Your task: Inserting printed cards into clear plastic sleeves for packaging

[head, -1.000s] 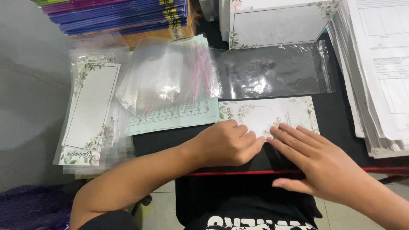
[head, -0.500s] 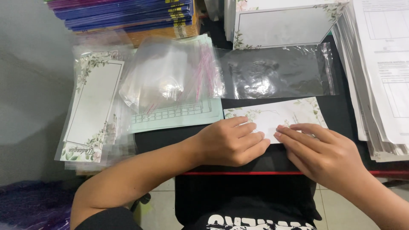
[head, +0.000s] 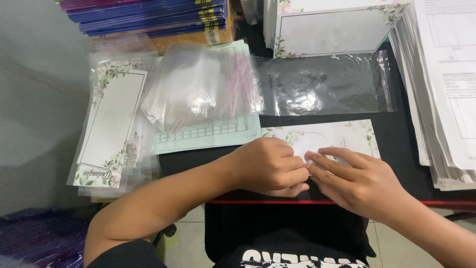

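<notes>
A white card with a leafy floral border [head: 327, 136] lies on the black table [head: 396, 144] near its front edge. My left hand [head: 267, 166] rests curled on the card's lower left part, fingers pressing it. My right hand [head: 359, 181] lies flat beside it, fingertips touching the card's lower edge and meeting my left fingers. The card's near edge is hidden under both hands. Just behind the card lies an empty clear plastic sleeve [head: 325, 84].
A pile of clear sleeves with pink strips [head: 198, 87] sits on a pale green printed sheet [head: 208, 131]. Bagged floral cards [head: 111, 124] lie at left. Blank floral cards [head: 332, 27] stand behind, paper stacks [head: 446, 84] at right, purple-blue folders [head: 148, 15] at back left.
Both hands have drawn a little closer together on the card's near edge; my right hand's fingers slid left to meet my left fingers. The card stayed on the table.
</notes>
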